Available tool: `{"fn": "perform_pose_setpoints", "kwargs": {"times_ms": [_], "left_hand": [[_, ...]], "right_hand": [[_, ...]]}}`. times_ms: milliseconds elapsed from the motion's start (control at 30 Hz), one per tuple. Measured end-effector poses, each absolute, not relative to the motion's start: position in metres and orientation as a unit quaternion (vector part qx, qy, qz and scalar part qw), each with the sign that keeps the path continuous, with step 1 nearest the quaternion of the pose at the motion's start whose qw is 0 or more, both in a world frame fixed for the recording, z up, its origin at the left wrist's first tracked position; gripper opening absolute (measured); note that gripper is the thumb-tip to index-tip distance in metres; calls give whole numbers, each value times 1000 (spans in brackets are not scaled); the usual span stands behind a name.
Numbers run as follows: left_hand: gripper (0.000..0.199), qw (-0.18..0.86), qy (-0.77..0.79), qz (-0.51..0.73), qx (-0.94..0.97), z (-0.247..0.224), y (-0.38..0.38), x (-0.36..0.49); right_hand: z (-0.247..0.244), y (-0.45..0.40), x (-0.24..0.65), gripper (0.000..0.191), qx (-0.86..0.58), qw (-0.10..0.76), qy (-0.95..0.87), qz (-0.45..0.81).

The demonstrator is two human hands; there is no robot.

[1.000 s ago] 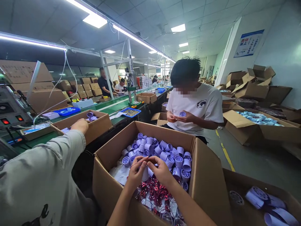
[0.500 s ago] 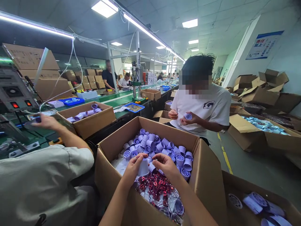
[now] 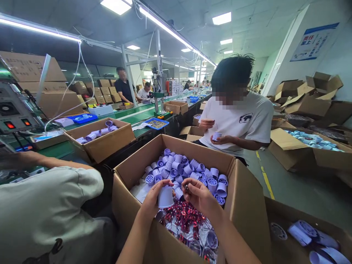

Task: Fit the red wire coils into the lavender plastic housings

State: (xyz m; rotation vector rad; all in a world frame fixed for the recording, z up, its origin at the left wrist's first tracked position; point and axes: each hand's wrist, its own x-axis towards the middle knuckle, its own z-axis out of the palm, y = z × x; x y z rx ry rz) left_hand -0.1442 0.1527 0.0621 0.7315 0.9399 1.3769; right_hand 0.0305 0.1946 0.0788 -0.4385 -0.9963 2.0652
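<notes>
Over a large cardboard box (image 3: 244, 205), my left hand (image 3: 154, 196) is closed on a pale purple plastic cup (image 3: 165, 198), its wider end down. My right hand (image 3: 196, 192), just to its right, pinches a small dark part (image 3: 187, 187). A thin wire runs between the fingers of both hands. Behind them the box holds a heap of purple cups (image 3: 176, 165). Below my hands lies a tangled pile of small red parts with wires (image 3: 185, 216), on white plastic film.
A person in a white T-shirt (image 3: 239, 117) holds a cup across the box. Another person's arm and pale shirt (image 3: 55, 209) are at left. A smaller box of cups (image 3: 110, 143) stands by the green conveyor (image 3: 132, 120). Another box (image 3: 327, 220) is at lower right.
My right hand has turned, and a dark part now shows in its fingers. The cup in my left hand shows more fully. The left person's hand has moved left; the person opposite has lowered their cup.
</notes>
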Motion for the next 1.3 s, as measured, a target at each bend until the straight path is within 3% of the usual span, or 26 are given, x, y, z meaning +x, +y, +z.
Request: {"fn": "perform_pose_setpoints", "kwargs": {"times_ms": [133, 267, 367, 433, 500, 600, 767, 1033, 1300], "left_hand": [[51, 646, 376, 562, 355, 64, 148, -146], [76, 615, 423, 541, 388, 56, 153, -150], [86, 492, 533, 515, 456, 49, 160, -147], [78, 344, 579, 522, 524, 45, 162, -142], [63, 221, 563, 528, 596, 42, 161, -135], [48, 143, 516, 525, 661, 37, 155, -130], [57, 99, 505, 525, 679, 32, 151, -131], [49, 34, 471, 504, 723, 43, 152, -128], [43, 9, 453, 504, 736, 47, 151, -129]], "right_hand": [[79, 194, 33, 30, -156, 398, -385, 818], [78, 199, 39, 32, -156, 474, -361, 788], [77, 204, 43, 34, -164, 534, -332, 761], [77, 204, 46, 32, -164, 543, -333, 753], [76, 202, 49, 30, -154, 531, -348, 757], [75, 192, 58, 26, -118, 496, -377, 773], [70, 176, 69, 23, -80, 445, -434, 779], [62, 173, 55, 22, -131, 351, -494, 785], [66, 174, 48, 22, -161, 336, -502, 780]]}}
